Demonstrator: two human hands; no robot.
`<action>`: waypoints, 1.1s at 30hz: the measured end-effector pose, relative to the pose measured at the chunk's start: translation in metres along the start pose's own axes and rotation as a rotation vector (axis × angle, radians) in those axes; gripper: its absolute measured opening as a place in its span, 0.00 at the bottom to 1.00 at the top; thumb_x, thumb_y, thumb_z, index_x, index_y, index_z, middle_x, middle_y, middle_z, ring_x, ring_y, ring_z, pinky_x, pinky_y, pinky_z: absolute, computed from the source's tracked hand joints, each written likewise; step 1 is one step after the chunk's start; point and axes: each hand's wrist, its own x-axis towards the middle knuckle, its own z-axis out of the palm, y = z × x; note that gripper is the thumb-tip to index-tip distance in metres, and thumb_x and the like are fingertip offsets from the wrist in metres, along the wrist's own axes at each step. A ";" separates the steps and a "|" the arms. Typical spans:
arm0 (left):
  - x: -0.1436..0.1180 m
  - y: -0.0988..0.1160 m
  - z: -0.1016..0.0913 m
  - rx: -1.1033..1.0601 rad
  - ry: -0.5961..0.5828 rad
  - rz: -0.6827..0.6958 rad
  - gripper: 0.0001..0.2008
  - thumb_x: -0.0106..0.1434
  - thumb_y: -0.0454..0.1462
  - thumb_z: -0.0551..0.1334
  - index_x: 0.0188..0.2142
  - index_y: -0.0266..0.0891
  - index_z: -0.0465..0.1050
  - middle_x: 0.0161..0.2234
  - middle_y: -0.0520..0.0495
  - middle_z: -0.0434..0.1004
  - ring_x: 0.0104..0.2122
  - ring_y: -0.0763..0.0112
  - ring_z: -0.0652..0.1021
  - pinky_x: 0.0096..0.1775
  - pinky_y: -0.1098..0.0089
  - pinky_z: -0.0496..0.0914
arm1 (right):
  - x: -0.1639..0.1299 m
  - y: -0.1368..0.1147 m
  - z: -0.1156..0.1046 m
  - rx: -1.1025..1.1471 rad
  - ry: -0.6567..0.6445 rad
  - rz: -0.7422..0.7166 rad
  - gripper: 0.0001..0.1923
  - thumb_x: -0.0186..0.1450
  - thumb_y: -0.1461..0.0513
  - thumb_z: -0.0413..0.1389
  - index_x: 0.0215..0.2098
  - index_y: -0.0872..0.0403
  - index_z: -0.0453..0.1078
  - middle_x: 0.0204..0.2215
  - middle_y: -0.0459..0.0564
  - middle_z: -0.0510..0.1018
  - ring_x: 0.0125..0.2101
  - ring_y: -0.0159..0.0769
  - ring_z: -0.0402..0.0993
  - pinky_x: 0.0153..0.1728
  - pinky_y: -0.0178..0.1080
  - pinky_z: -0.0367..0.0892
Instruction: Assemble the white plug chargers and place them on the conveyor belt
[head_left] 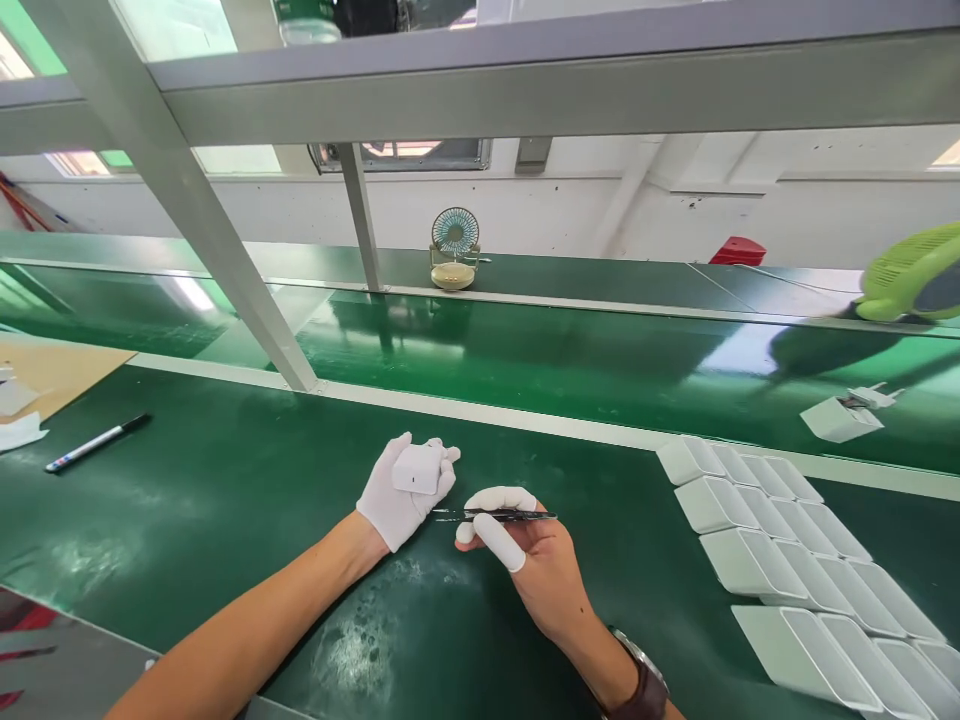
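Green worktop point(225, 520) runs along a shiny belt w/ a small fan point(454, 245) at the back. Left hand point(401, 485), in a white glove, is curled round a small white block point(418, 468), held just above the worktop. Right hand point(525, 545) pinches thin dark tweezers point(495, 515) btwn capped fingers, tips pointing at the block, v. close. Rows of white trays point(780, 540) lie to the right. Pen point(97, 442) lies far left. Risk, I think: the sharp tips could slip & scratch the block or poke the glove. The grip on the block looks loose, so it might drop.
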 end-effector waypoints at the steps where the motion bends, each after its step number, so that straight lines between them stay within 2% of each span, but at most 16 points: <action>1: 0.001 -0.001 -0.001 0.002 0.014 0.003 0.12 0.68 0.41 0.58 0.42 0.34 0.71 0.41 0.39 0.77 0.32 0.70 0.78 0.36 0.67 0.78 | 0.000 0.000 0.001 0.004 0.019 -0.011 0.12 0.62 0.54 0.65 0.37 0.52 0.75 0.31 0.50 0.82 0.30 0.39 0.81 0.38 0.46 0.81; 4: 0.003 -0.005 -0.005 0.013 -0.010 -0.019 0.15 0.69 0.45 0.57 0.40 0.34 0.71 0.39 0.38 0.77 0.31 0.70 0.78 0.34 0.69 0.77 | 0.001 0.001 0.002 -0.001 0.059 -0.035 0.11 0.63 0.54 0.65 0.39 0.52 0.76 0.38 0.52 0.82 0.34 0.40 0.82 0.41 0.47 0.81; 9: 0.005 -0.005 -0.007 0.070 -0.063 -0.026 0.21 0.69 0.51 0.56 0.39 0.34 0.71 0.37 0.39 0.77 0.29 0.70 0.78 0.32 0.70 0.75 | -0.001 0.003 -0.001 -0.093 0.039 -0.042 0.11 0.65 0.57 0.63 0.44 0.51 0.76 0.38 0.52 0.83 0.36 0.40 0.83 0.47 0.49 0.80; 16: 0.000 -0.007 -0.003 0.141 -0.014 0.025 0.21 0.67 0.53 0.58 0.37 0.36 0.70 0.36 0.41 0.77 0.28 0.70 0.78 0.31 0.69 0.75 | -0.004 0.009 -0.002 -0.159 0.053 -0.166 0.08 0.68 0.57 0.60 0.44 0.50 0.75 0.44 0.53 0.81 0.36 0.41 0.83 0.43 0.48 0.82; 23: 0.001 -0.011 -0.005 0.212 0.027 0.121 0.17 0.68 0.50 0.59 0.37 0.36 0.70 0.36 0.42 0.78 0.27 0.69 0.79 0.29 0.68 0.76 | -0.006 0.013 -0.003 -0.213 0.027 -0.213 0.08 0.68 0.58 0.60 0.46 0.48 0.73 0.45 0.51 0.80 0.37 0.38 0.83 0.44 0.46 0.81; 25: 0.002 -0.012 -0.006 0.228 0.052 0.151 0.15 0.67 0.48 0.60 0.37 0.36 0.70 0.36 0.42 0.78 0.26 0.69 0.79 0.29 0.67 0.76 | -0.006 0.014 -0.005 -0.290 -0.002 -0.238 0.07 0.68 0.59 0.60 0.45 0.48 0.73 0.44 0.51 0.80 0.38 0.39 0.82 0.43 0.45 0.81; 29: 0.003 -0.014 -0.008 0.271 0.079 0.189 0.12 0.66 0.45 0.62 0.39 0.37 0.69 0.36 0.43 0.79 0.26 0.68 0.79 0.28 0.68 0.76 | -0.005 0.015 -0.010 -0.504 -0.056 -0.409 0.05 0.67 0.63 0.60 0.42 0.48 0.73 0.42 0.51 0.81 0.44 0.41 0.80 0.45 0.45 0.78; 33: 0.002 -0.018 -0.009 0.306 0.089 0.213 0.12 0.65 0.43 0.64 0.41 0.37 0.69 0.37 0.43 0.79 0.25 0.69 0.79 0.25 0.70 0.74 | -0.003 0.015 -0.009 -0.599 -0.078 -0.504 0.13 0.68 0.67 0.57 0.49 0.47 0.72 0.44 0.51 0.80 0.46 0.41 0.78 0.47 0.46 0.77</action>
